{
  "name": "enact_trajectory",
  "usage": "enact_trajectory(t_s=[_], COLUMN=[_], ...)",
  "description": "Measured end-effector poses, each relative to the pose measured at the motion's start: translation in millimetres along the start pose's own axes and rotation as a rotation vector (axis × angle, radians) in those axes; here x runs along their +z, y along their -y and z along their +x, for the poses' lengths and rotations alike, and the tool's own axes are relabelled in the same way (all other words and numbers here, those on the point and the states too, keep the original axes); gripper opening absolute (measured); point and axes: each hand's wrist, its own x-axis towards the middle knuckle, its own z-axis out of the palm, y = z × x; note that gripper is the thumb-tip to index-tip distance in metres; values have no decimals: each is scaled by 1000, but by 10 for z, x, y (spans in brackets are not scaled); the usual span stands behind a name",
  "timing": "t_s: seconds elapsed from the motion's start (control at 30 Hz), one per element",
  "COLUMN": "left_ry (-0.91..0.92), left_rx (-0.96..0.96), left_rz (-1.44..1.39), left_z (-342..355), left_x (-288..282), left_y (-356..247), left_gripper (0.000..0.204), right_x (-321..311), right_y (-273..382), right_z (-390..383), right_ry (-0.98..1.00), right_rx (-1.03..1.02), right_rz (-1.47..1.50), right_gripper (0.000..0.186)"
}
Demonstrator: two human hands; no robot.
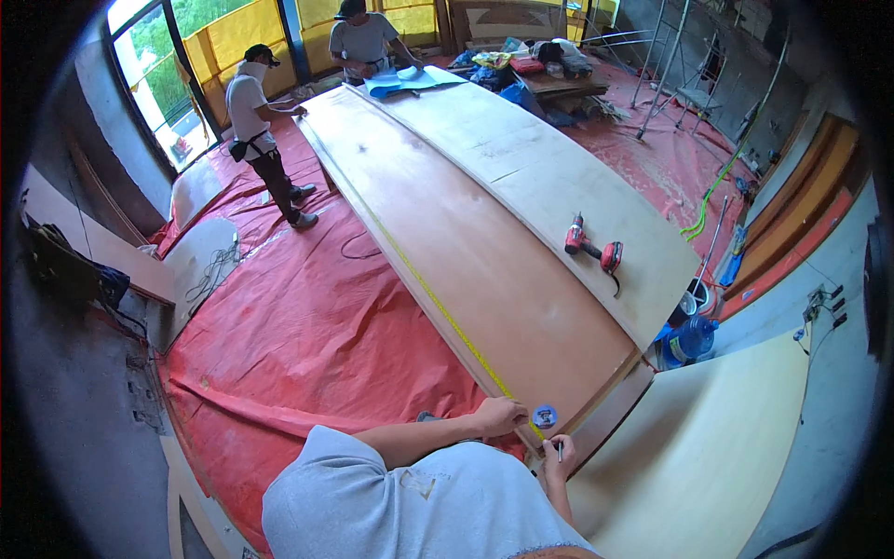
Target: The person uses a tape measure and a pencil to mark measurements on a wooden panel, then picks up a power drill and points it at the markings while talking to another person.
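A yellow tape measure blade (pixel 453 323) stretches along the left edge of a long brown wooden panel (pixel 503 252). At the panel's near end, my left hand (pixel 501 415) is closed over the blade, pressing it at the edge. Just right of these fingers lies a small round white-and-purple thing (pixel 545 416); its kind is unclear. My right hand (pixel 558 458) grips a thin dark pen-like marker (pixel 560 451) beside the blade's near end, at the panel's corner. At the far end, a co-worker's hand (pixel 300 110) touches the panel's corner.
A paler board (pixel 521 158) lies alongside, bearing a red cordless drill (pixel 593 245). Another person (pixel 363 42) stands by a blue sheet (pixel 410 81). Red sheeting (pixel 307 326) covers the floor. A curved pale panel (pixel 698 447) and a blue water jug (pixel 689 341) are at right.
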Motion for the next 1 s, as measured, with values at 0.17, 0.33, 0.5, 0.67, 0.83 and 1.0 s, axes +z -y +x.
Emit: enact_trajectory(t_s=[0.17, 0.33, 0.5, 0.67, 0.83, 1.0], left_ry=[-152, -206, -161, -149, -159, -134], left_rx=[309, 361, 393, 498, 481, 426], left_rz=[339, 361, 346, 297, 276, 237], left_z=[-50, -54, 299, 432, 526, 534], left_x=[-43, 4, 75, -498, -374, -361], left_y=[476, 902, 1506, 1221, 1119, 1090], left_gripper=[36, 39, 36, 27, 20, 19], right_x=[50, 58, 249, 122, 7, -44], right_y=[-110, -169, -280, -108, -134, -211], right_z=[-13, -166, 138, 278, 184, 184], right_ry=[2, -29, -87, -20, -37, 12], right_rx=[25, 22, 3, 49, 177, 189], right_rz=[-66, 25, 68, -36, -64, -34], right_gripper=[18, 18, 9, 16, 20, 22])
